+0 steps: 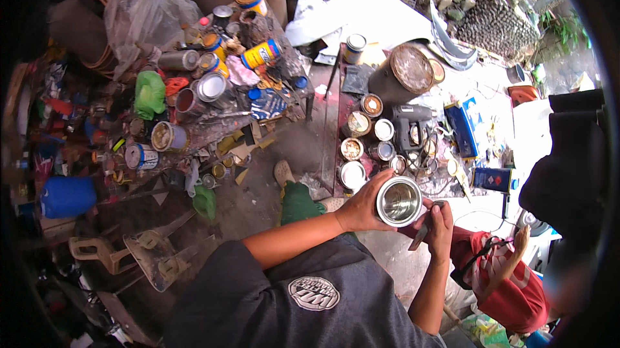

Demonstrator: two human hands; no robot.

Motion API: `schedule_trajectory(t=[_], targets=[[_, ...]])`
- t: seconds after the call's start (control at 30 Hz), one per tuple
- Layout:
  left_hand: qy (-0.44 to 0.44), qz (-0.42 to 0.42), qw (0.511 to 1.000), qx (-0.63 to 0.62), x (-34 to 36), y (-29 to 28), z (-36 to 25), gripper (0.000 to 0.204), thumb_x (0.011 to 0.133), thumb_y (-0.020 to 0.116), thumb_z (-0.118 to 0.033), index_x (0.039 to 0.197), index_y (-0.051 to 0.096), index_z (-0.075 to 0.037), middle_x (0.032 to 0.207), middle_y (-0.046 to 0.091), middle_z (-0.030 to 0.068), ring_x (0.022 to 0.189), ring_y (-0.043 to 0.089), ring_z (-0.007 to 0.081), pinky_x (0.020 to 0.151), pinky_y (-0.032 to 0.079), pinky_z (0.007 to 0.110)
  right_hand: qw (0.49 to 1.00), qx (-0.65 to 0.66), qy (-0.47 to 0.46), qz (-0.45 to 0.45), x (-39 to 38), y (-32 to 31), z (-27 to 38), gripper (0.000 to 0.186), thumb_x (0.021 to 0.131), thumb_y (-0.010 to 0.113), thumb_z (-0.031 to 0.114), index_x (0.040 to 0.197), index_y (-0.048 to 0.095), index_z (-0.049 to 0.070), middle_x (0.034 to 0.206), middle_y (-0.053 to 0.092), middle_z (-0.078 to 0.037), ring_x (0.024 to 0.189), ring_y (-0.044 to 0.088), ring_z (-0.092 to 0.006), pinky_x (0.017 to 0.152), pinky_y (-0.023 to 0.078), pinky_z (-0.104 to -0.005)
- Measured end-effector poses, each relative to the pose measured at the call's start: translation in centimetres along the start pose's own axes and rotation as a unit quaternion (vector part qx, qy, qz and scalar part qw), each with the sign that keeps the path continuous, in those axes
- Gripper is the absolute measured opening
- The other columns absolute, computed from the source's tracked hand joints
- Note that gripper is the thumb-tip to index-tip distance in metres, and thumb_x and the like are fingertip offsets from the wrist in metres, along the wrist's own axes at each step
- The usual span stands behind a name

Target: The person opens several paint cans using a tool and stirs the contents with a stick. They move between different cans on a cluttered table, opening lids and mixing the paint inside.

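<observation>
My left hand (363,208) is wrapped round the side of an open metal can (399,202). The can's mouth faces up at me, and its shiny inside shows no clear contents. Just right of the can, the fingers of my right hand (440,224) are closed on a flat metal scraper (420,236), its dark blade slanting down toward the left. Both hands are in front of my chest, close together. Part of the scraper is covered by my fingers.
Ahead, a workbench holds several small open cans (352,175), a large bucket (411,69), a heat gun (411,125) and blue rectangular tins (461,130). Paint tins (261,55) crowd a cluttered bench at left. A person in a red shirt (500,277) is close on my right. A plastic chair (155,259) stands lower left.
</observation>
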State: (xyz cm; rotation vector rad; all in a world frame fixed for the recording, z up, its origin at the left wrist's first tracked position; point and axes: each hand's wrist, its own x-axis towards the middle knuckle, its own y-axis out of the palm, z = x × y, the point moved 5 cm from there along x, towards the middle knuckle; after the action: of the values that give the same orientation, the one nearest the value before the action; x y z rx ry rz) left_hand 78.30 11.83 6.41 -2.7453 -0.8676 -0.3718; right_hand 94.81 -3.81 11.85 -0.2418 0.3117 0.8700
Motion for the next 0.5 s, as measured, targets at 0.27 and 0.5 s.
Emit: schedule_trajectory(t=[0.27,0.5], targets=[[0.021,-0.146,0.988,0.052,-3.5,-16.0,-4.3,0.129,0.058,0.104,-0.024,0.155,0.023,-0.003,0.154,0.043,0.0213,0.142,0.048,0.0337,0.120,0.038,0.046,0.973,-0.002,-0.098,0.207,3.6,16.3,6.3,0.027,0.111,0.047,0.020,0.123,0.057,-0.002,0.125,0.071,-0.015,0.075,0.067,-0.0151,0.071,0.054,-0.0297],[-0.062,-0.283,0.943,0.163,-9.6,-32.3,-4.2,0.128,0.059,0.103,-0.022,0.156,0.022,-0.002,0.148,0.047,0.0202,0.137,0.050,0.0328,0.116,0.041,0.046,0.972,-0.108,-0.008,0.207,6.3,26.7,7.8,0.024,0.111,0.048,0.018,0.114,0.061,-0.001,0.121,0.073,-0.008,0.076,0.062,-0.0103,0.072,0.054,-0.0291]])
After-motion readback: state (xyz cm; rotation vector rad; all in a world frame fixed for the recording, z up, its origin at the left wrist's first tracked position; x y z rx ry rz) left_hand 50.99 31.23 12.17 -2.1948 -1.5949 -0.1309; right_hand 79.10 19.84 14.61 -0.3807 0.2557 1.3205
